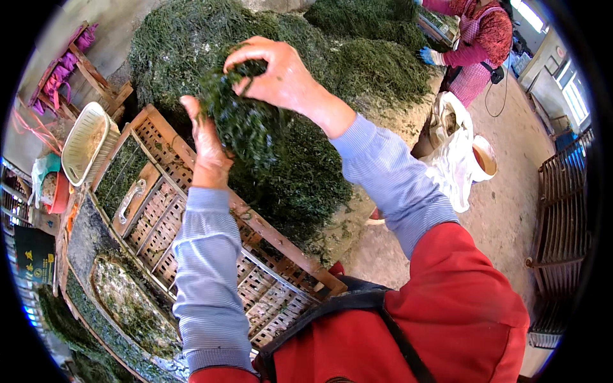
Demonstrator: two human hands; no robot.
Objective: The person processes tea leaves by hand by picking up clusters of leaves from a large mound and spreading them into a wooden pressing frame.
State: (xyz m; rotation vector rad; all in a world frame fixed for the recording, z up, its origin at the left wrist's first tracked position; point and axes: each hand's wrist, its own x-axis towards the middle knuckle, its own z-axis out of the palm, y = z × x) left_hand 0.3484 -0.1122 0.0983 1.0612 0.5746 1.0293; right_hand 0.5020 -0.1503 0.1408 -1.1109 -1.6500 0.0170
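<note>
My right hand (278,76) is raised near the middle of the view, its fingers curled round a dangling clump of wet dark-green seaweed (246,137). My left hand (207,143) is upright at the clump's left side, thumb up, its fingers partly hidden behind the strands it grips. Behind both hands lies a large heap of seaweed (188,45) on a pale surface. Below my left hand is a slanted wooden frame with perforated panels (159,230) and metal bars; a panel with a metal handle (133,199) and some green strands sits at its upper left.
A co-worker (476,45) with blue-gloved hands (429,56) works at the upper right. White sacks (453,185) and a bucket (485,159) stand on the floor. At left are a plastic basket (86,147), red bucket (59,201) and pink cords (64,76). Slatted racks (555,217) line the right.
</note>
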